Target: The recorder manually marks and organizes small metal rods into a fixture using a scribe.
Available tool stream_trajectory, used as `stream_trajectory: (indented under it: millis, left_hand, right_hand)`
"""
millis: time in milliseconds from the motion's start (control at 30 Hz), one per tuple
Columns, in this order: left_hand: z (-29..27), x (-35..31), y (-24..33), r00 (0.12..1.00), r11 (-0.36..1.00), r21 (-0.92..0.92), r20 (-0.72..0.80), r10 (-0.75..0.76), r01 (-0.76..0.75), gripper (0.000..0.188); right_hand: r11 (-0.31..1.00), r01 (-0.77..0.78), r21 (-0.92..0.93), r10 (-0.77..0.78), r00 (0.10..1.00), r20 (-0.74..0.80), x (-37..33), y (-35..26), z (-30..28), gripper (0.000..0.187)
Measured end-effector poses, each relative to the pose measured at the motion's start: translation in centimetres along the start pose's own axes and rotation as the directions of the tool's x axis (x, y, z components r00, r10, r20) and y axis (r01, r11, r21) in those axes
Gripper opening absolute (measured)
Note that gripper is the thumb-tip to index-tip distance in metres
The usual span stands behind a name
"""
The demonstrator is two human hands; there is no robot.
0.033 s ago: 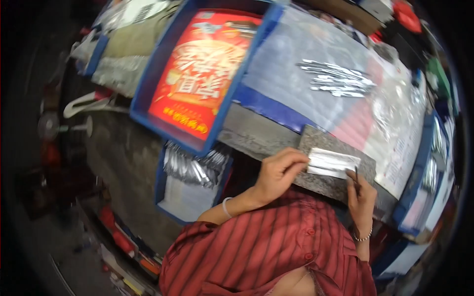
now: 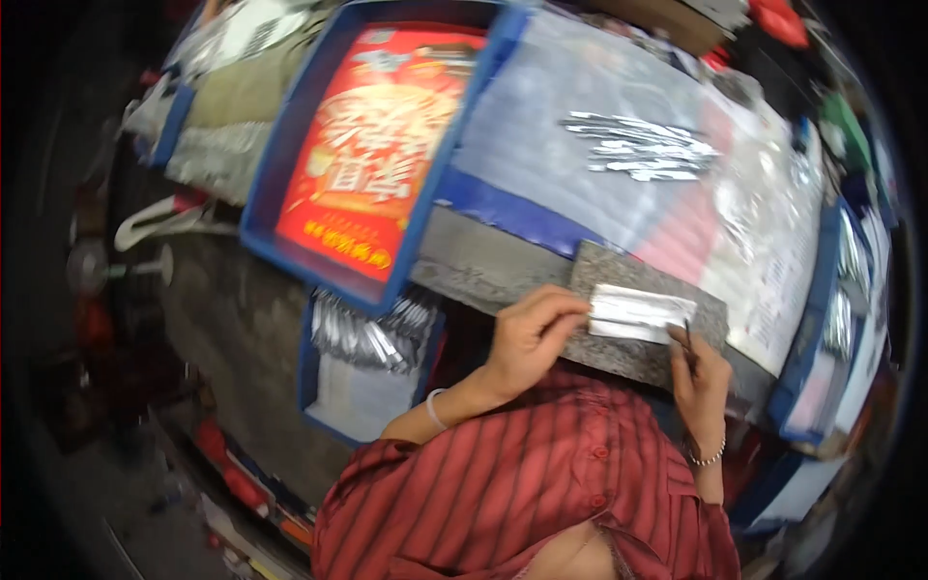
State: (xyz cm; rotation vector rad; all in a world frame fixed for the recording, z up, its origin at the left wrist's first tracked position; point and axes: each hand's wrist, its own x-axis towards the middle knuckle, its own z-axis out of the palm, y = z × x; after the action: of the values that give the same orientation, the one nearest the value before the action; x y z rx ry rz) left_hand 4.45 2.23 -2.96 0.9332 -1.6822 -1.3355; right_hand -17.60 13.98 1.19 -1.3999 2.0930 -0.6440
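A small speckled stone block (image 2: 612, 265) lies before me at the table's near edge. On it rest flat, shiny silver metal strips (image 2: 633, 311), side by side. My left hand (image 2: 527, 338) has thumb and forefinger closed at the strips' left end. At their right end my right hand (image 2: 701, 379) grips a thin dark stick-like tool (image 2: 687, 333), its tip too small to make out. Beyond the block, a loose pile of slim silver strips (image 2: 638, 147) is spread on a plastic-covered sheet (image 2: 541, 106).
Left of the sheet stands a blue tray (image 2: 253, 208) lined with a red printed sheet. Below it, a smaller blue tray (image 2: 307, 372) holds many silver pieces (image 2: 372, 333). Another blue tray (image 2: 795, 387) with silver pieces is at the right. White-handled scissors or pliers (image 2: 145, 227) lie far left.
The whole view has shifted slightly, so the scene sits a little farther left. Both hands stay at the ends of the strips on the block.
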Motion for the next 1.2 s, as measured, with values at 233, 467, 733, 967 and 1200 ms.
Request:
stream_trajectory:
  millis: [233,467,733,967,1200]
  left_hand:
    - [2.1,0.9,-0.6,0.957,0.931,0.228,0.124,0.262,-0.285,0.017]
    - [3.5,1.2,-0.6,0.889,0.855,0.256,0.217,0.404,-0.451,0.021]
    - [3.4,1.0,-0.6,0.859,0.796,0.336,0.295,0.419,-0.504,0.024]
    - [3.4,2.8,-0.1,0.86,0.787,0.358,0.3,0.413,-0.502,0.023]
    - [3.4,2.7,-1.2,0.849,0.759,0.407,0.386,0.361,-0.508,0.02]
  right_hand:
    - [0.982,0.066,0.178,-0.051,0.995,-0.088,-0.8,0.3,-0.2,0.018]
    - [0.859,0.099,0.502,-0.001,0.981,-0.192,-2.3,0.1,-2.3,0.032]
    - [0.904,0.33,0.273,-0.26,0.929,-0.262,-0.5,-0.6,-2.6,0.054]
    - [0.88,0.278,0.385,-0.19,0.949,-0.251,-0.7,-1.1,-2.5,0.051]
    - [0.9,0.182,0.395,-0.102,0.971,-0.215,-0.6,-1.2,-2.7,0.057]
